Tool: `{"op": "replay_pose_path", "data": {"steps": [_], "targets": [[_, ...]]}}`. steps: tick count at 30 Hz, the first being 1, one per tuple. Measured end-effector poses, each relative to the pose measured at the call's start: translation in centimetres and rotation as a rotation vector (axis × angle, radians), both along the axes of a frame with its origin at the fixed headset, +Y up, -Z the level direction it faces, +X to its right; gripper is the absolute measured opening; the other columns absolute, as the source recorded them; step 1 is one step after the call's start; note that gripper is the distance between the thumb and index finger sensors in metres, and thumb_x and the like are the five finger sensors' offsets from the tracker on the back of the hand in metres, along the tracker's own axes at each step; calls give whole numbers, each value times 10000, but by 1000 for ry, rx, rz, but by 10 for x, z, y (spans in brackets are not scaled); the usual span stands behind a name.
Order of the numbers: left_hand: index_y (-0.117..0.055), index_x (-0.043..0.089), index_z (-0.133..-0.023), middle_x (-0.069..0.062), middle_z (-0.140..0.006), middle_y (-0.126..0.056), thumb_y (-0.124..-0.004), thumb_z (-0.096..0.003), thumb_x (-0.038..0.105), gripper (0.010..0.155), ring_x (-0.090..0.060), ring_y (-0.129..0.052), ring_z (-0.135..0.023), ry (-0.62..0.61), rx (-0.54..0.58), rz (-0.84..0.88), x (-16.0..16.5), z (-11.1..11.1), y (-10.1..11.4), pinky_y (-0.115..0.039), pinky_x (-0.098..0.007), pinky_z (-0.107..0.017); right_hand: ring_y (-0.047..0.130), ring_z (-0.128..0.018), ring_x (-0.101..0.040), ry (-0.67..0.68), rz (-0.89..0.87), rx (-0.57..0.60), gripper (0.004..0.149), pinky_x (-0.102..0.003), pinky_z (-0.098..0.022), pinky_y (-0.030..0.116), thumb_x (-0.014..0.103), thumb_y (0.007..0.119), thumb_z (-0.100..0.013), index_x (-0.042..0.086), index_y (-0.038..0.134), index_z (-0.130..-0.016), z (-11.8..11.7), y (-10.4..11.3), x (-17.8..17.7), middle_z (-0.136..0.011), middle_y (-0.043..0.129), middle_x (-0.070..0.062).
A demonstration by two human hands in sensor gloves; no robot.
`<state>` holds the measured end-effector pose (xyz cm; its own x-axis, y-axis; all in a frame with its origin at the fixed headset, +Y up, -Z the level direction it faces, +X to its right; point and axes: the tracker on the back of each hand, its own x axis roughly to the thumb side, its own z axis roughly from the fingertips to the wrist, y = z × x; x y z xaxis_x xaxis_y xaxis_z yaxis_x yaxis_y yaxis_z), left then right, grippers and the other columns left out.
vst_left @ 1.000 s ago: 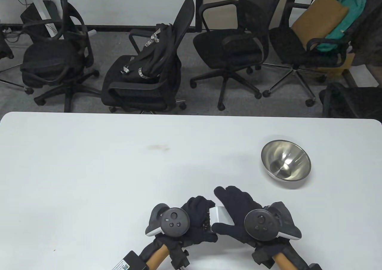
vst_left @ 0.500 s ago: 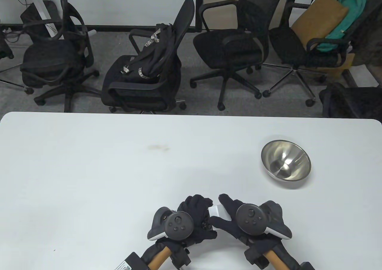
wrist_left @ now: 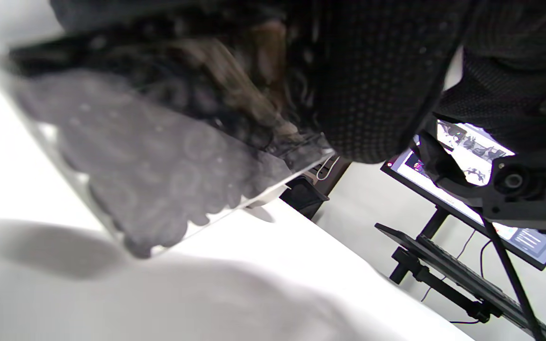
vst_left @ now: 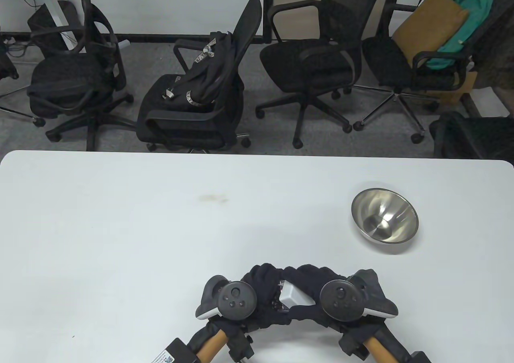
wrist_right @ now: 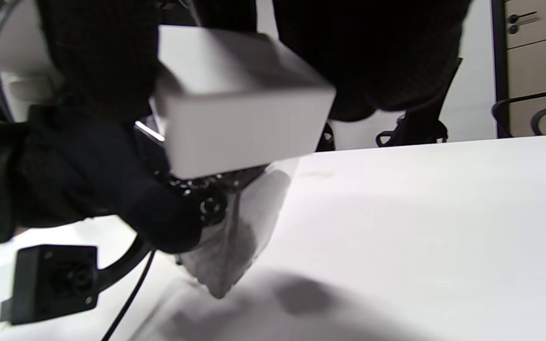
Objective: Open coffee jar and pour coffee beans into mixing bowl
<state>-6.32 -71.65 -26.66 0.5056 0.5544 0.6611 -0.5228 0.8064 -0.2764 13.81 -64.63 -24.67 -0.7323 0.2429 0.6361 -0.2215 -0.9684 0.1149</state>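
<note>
A clear square coffee jar (wrist_right: 235, 237) with dark beans and a white square lid (vst_left: 292, 295) is tilted near the table's front edge. My left hand (vst_left: 263, 294) grips the jar body; the beans show blurred through its wall in the left wrist view (wrist_left: 159, 156). My right hand (vst_left: 311, 294) grips the lid (wrist_right: 240, 118), fingers wrapped over it. The jar's lower corner is close to the table; whether it touches, I cannot tell. An empty steel mixing bowl (vst_left: 384, 221) stands to the far right, apart from both hands.
The white table (vst_left: 120, 226) runs wide to the left and back. Office chairs (vst_left: 200, 94) stand beyond the far edge. A monitor on a stand (wrist_left: 472, 156) shows in the left wrist view.
My right hand's fingers have closed over the white lid, covering more of it, and the lid has tipped. Both hands have stayed at the same spot near the front edge.
</note>
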Motion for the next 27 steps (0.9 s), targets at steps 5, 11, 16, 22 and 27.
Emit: {"op": "replay_pose_path", "data": {"steps": [5, 11, 16, 22, 27], "targets": [[-599, 10, -1085, -257, -1013, -627, -1041, -403, 478, 938, -432, -707, -881, -14, -4, 17, -1, 0, -1, -668, -623, -701, 705, -917, -472, 57, 28, 45, 737, -583, -672, 709, 444, 899, -490, 309, 535, -1115, 3, 2, -1, -1131, 601, -194], [-594, 12, -1088, -254, -1016, -624, -1038, -408, 479, 937, -431, -706, -883, -13, -1, 13, -1, 0, 0, -666, -623, -703, 646, -974, -478, 78, 61, 34, 753, -618, -702, 667, 430, 891, -504, 316, 488, -1130, 4, 2, -2, -1158, 542, -202], [-591, 14, -1088, -255, -1016, -621, -1037, -406, 478, 938, -431, -703, -884, 10, 31, 10, 0, 2, 3, -663, -624, -704, 593, -957, -583, -18, -16, 39, 859, -674, -673, 639, 649, 662, -568, 188, 326, -1211, 6, 4, 0, -1157, 435, -366], [-588, 10, -1089, -258, -1018, -616, -1038, -408, 476, 940, -435, -699, -885, 26, 35, -16, 2, 3, 1, -660, -626, -705, 881, -694, -466, -223, -5, 73, 875, -508, -517, 811, 695, 522, -574, 75, 455, -1186, 4, 5, 4, -962, 739, -364], [-587, 9, -1088, -259, -1016, -617, -1038, -408, 476, 940, -435, -699, -884, 44, 49, -21, 4, 4, 2, -660, -627, -703, 962, -528, -369, -251, 15, 42, 882, -421, -395, 861, 697, 517, -563, 22, 585, -1126, 1, 0, 2, -815, 873, -305]]}}
